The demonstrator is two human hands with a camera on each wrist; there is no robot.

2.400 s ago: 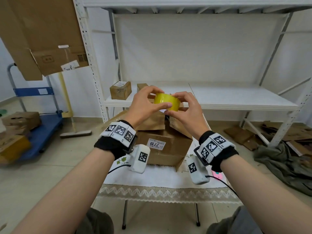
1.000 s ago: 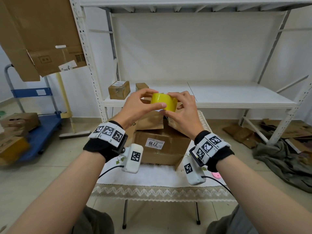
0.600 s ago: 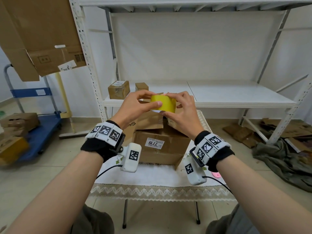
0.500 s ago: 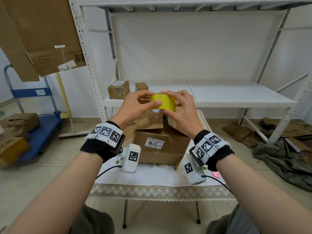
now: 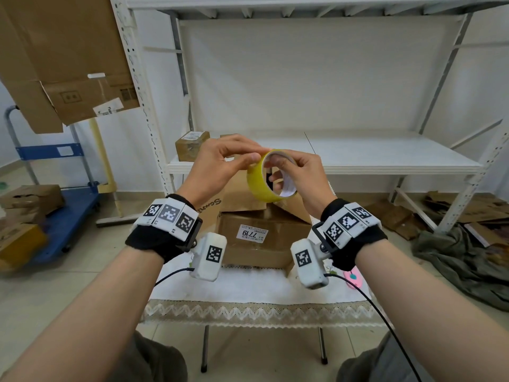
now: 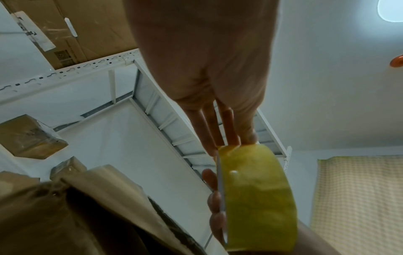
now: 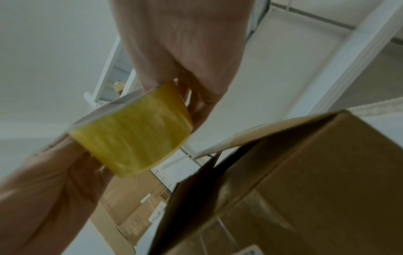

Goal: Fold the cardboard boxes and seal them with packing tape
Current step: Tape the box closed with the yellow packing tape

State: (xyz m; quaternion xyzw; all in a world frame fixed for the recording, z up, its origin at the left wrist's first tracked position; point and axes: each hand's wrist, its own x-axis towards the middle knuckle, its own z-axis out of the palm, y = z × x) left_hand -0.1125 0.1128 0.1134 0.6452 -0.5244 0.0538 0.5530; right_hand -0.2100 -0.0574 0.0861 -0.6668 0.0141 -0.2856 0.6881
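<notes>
Tape (image 5: 260, 186): yellow roll, which you are holding in the air above the box (image 5: 261, 238), its open core tilted toward you. Right hand (image 5: 305, 177): gripping the roll, fingers (image 5: 276, 179) curling through the core, thumb on the outer band. Left hand (image 5: 217, 166): pinching at the roll's top edge with thumb and fingertips. Box: sitting below the roll on the table (image 5: 248, 288), flaps standing open, a white label reading 7719 facing you. Shelf (image 5: 371, 155): standing behind the box, carrying two small cartons (image 5: 191, 144) at its left end.
</notes>
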